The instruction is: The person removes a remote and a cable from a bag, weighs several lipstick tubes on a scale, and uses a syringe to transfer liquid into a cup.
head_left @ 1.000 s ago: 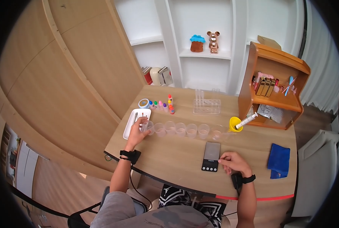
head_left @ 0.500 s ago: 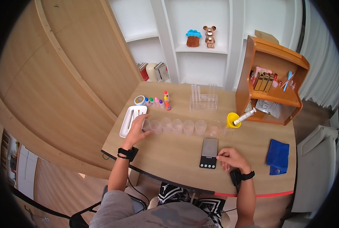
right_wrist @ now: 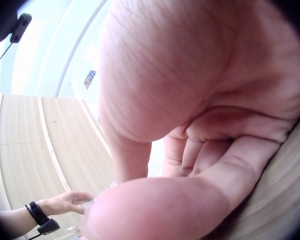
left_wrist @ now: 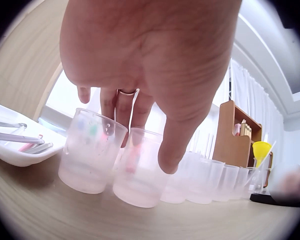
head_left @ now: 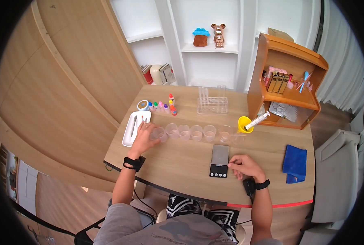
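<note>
Several clear plastic cups (head_left: 184, 132) with pinkish contents stand in a row. My left hand (head_left: 142, 139) is at the row's left end, thumb in front and fingers behind. In the left wrist view, the thumb overlaps the right edge of the second cup (left_wrist: 137, 172), while the fingers show behind it and the leftmost cup (left_wrist: 90, 155); no firm grip is visible. My right hand (head_left: 247, 166) rests beside the digital scale (head_left: 220, 155), loosely curled and holding nothing, fingertips near its right edge.
Left of the cups lies a white tray (head_left: 127, 136) with slender tools. Small colored bottles (head_left: 161, 105) and a tube rack (head_left: 212, 107) stand behind. A yellow funnel (head_left: 244, 123) with a syringe (head_left: 257, 121), a wooden shelf (head_left: 255, 75) and a blue cloth (head_left: 294, 162) are to the right.
The head view has shifted slightly. My left hand has moved a little rightward from the leftmost cup toward the second one. My right hand stays beside the scale, and the cups look unmoved.
</note>
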`<state>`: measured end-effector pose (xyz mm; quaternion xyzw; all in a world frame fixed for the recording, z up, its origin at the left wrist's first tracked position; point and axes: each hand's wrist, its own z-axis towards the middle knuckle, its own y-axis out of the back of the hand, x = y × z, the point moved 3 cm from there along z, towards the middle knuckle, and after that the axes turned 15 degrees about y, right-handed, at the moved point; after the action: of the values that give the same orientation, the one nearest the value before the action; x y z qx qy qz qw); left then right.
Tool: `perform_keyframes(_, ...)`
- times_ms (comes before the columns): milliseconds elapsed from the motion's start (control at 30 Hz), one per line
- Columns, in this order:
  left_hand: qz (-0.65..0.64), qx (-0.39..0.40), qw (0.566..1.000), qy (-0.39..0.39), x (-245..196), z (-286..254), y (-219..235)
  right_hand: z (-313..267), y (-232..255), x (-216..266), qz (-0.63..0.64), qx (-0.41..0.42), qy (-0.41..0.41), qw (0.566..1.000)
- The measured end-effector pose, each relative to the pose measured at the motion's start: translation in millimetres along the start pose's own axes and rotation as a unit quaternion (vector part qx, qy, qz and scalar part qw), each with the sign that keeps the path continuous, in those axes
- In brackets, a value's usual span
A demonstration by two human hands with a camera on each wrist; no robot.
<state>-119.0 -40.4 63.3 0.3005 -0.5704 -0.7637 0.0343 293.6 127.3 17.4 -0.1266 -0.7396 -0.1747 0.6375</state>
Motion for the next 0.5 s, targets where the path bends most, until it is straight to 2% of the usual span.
perform_keyframes(233, -0.038, -0.037, 0.998, -0.028, -21.6, -20.5, 29.1, -0.6, 0.0, 1.5, -0.002, 0.001, 0.004, 1.0)
perform_keyframes(333, -0.083, -0.017, 0.996, -0.033, -50.3, -35.8, 46.4, 0.3, -0.2, -0.8, 0.005, 0.0, -0.001, 1.0)
perform_keyframes(367, -0.128, 0.014, 0.991, -0.024, -63.2, -41.2, 48.6, 0.5, 0.3, -1.7, 0.005, 0.0, -0.001, 1.0)
perform_keyframes(433, -0.174, 0.046, 0.984, -0.014, -81.3, -46.1, 37.7, 0.6, 0.1, -2.0, 0.006, 0.001, -0.003, 1.0)
perform_keyframes(500, -0.2, 0.074, 0.974, -0.081, -104.9, -50.2, 21.5, 0.5, -0.3, -0.2, 0.001, -0.001, -0.006, 1.0)
